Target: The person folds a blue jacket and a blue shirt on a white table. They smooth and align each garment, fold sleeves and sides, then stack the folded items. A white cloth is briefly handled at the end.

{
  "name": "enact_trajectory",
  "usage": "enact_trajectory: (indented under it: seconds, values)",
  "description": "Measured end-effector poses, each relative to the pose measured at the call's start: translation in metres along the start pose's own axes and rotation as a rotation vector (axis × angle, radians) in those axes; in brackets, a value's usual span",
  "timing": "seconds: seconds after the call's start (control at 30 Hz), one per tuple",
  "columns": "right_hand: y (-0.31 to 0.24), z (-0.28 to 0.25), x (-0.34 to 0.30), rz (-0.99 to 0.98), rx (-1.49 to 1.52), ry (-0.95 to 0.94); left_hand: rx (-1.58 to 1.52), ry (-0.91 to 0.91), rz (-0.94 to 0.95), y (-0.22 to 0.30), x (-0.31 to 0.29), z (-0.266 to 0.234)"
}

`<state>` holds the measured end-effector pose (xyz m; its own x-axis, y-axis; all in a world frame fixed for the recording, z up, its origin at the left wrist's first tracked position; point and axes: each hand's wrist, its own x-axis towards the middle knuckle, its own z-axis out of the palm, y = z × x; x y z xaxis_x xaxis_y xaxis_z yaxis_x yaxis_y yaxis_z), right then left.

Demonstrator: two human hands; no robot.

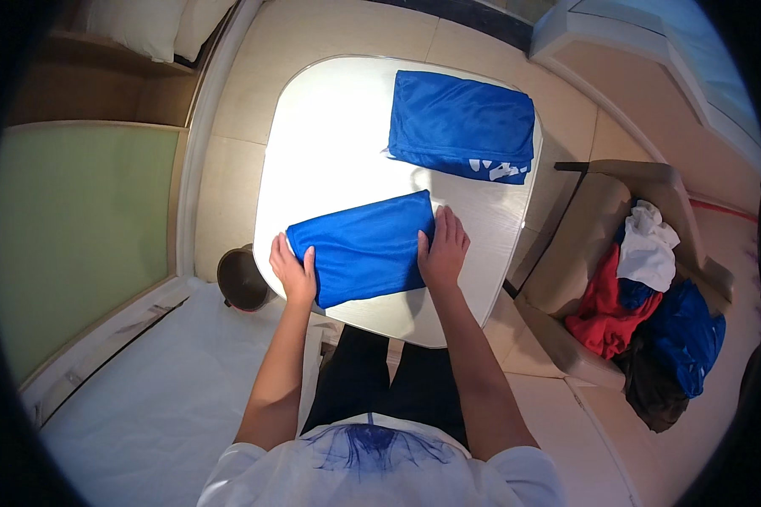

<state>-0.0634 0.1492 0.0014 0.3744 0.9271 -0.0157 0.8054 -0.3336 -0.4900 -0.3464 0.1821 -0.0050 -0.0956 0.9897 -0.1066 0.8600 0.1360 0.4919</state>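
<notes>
A folded blue garment lies on the white table, near its front edge and slightly tilted. My left hand grips its left end, thumb on top and fingers along the outer side. At the opposite end my right hand holds the right edge, its thumb on the cloth and its fingers beside the fold. Farther back to the right rests a stack of folded blue cloth with white print along its front side.
To the right stands a tan armchair heaped with red cloth, white cloth, and blue and dark pieces. A dark bin is on the floor by the table's left side. A white-covered surface lies at the lower left.
</notes>
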Motion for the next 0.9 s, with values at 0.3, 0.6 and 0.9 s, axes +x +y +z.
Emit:
enact_trajectory:
  seconds: [0.3, 0.6, 0.9]
  values:
    - [-0.012, -0.018, -0.009, 0.434, 0.307, -0.363, -0.904, -0.272, -0.773, 0.036, -0.031, -0.014]
    - [0.025, -0.086, 0.006, 0.461, 1.213, -0.288, -1.156, -0.494, -0.495, 0.108, 0.016, -0.065]
    - [0.082, -0.149, 0.168, 0.301, 1.013, 0.071, -0.992, -0.408, -0.158, 0.272, 0.162, 0.007]
